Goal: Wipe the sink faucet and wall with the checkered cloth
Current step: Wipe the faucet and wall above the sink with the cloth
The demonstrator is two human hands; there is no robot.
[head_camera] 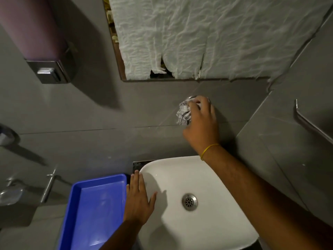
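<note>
The cloth is bunched into a wad and pressed against the grey wall, above the sink and below the mirror's lower edge. The right hand has its fingers curled around the wad, gripping it from the right and from above. A sliver of shiny metal, probably the faucet, shows at the top of the cloth, just past the fingertips; the rest is hidden under hand and cloth. A yellow band circles the right wrist, and the forearm crosses the sink's back right corner.

The left hand lies flat and open, fingers spread, palm down on the sink's left rim, holding nothing. Its outer edge is just beside the blue tray, which sits against the sink's left side.

The wall left of the cloth is bare up to a horizontal tile seam running at about the cloth's lower edge. Above, the mirror is covered with crumpled white paper, torn along its bottom. To the right, the wall meets a side wall at a corner, near the right hand; a metal bar is mounted there. A soap dispenser hangs at upper left, well apart from the cloth. The drain sits mid-basin.
</note>
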